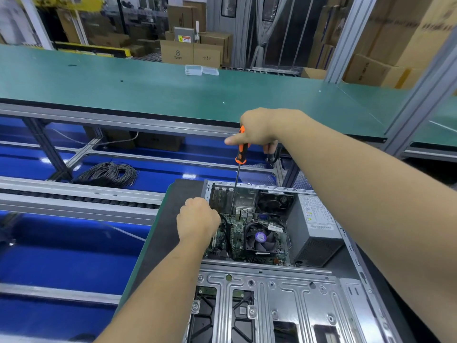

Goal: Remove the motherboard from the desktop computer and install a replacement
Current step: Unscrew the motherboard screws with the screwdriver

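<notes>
An open desktop computer case [277,288] lies on its side before me. Inside it sits the green motherboard [236,231] with a black CPU fan [261,240]. My right hand [259,129] grips the orange-and-black handle of a screwdriver [241,151] held upright. Its thin shaft runs down to the board's far edge near the rear slots. My left hand [197,219] reaches into the case at the board's left side, fingers curled around black cables [226,226]; the fingertips are hidden.
A grey power supply [316,226] fills the case's right side, and a metal drive cage [259,305] lies nearest me. A green workbench [173,87] with two clear plastic boxes [201,70] runs behind. Coiled cable [111,174] lies below on the blue floor.
</notes>
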